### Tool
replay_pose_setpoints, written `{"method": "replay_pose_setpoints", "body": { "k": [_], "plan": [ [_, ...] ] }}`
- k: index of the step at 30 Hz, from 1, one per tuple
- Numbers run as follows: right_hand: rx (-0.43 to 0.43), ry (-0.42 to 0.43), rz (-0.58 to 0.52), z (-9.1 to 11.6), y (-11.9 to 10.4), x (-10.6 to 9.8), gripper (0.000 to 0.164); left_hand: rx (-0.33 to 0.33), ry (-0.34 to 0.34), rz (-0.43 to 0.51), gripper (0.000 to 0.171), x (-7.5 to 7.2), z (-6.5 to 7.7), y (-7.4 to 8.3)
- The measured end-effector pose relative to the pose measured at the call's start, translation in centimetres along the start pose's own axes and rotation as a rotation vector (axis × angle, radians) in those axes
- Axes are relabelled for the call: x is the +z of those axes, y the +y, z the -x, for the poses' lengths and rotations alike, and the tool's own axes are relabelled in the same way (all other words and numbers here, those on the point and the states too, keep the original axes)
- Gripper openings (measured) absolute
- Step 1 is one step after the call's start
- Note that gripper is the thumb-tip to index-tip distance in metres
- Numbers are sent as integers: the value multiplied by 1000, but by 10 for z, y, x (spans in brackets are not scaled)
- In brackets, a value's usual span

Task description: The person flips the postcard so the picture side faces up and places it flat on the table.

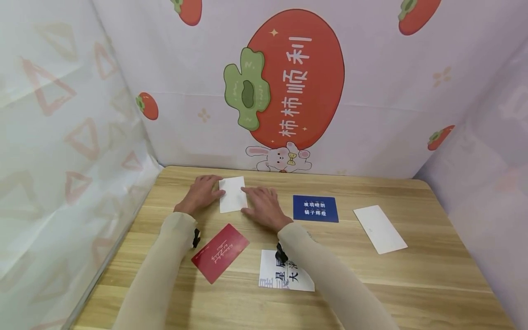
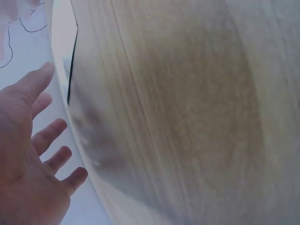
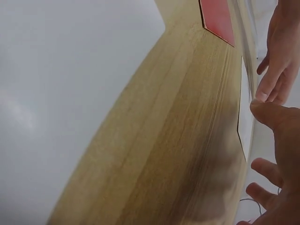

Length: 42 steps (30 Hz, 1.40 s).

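Note:
A blank white card (image 1: 233,195) lies near the back left of the wooden table, between both hands. At its left edge, my left hand (image 1: 201,195) rests its fingertips; in the left wrist view the fingers of this left hand (image 2: 42,136) are spread and loosely bent beside the card (image 2: 63,33). My right hand (image 1: 266,207) touches the card's right edge with extended fingers. The right wrist view shows the right hand's thumb (image 3: 272,115) by the card (image 3: 244,108), with nothing gripped.
Nearer me lie a red card (image 1: 220,253) and a white card with black characters (image 1: 268,270), partly covered by the right forearm. To the right are a blue card (image 1: 315,209) and another white card (image 1: 380,230). Printed cloth walls (image 1: 371,114) surround the table (image 1: 433,275).

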State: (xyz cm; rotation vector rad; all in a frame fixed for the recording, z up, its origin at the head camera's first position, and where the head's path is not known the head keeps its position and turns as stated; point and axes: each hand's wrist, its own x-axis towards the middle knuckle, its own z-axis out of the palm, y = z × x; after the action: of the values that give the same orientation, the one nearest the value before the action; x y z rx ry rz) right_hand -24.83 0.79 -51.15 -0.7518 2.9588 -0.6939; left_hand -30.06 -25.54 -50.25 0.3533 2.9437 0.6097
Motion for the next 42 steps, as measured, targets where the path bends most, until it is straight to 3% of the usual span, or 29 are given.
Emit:
{"method": "replay_pose_setpoints", "body": {
  "k": [10,25,42],
  "plan": [
    [28,-47,-6,-2,-1,8,71,2,-10,-7,59,4,1,1],
    [48,-34,3,-1,-1,11,62,-15,24,19,54,7,-1,1],
    [70,0,40,-4,-4,16,54,-29,12,31,54,8,-9,1]
  ]
}}
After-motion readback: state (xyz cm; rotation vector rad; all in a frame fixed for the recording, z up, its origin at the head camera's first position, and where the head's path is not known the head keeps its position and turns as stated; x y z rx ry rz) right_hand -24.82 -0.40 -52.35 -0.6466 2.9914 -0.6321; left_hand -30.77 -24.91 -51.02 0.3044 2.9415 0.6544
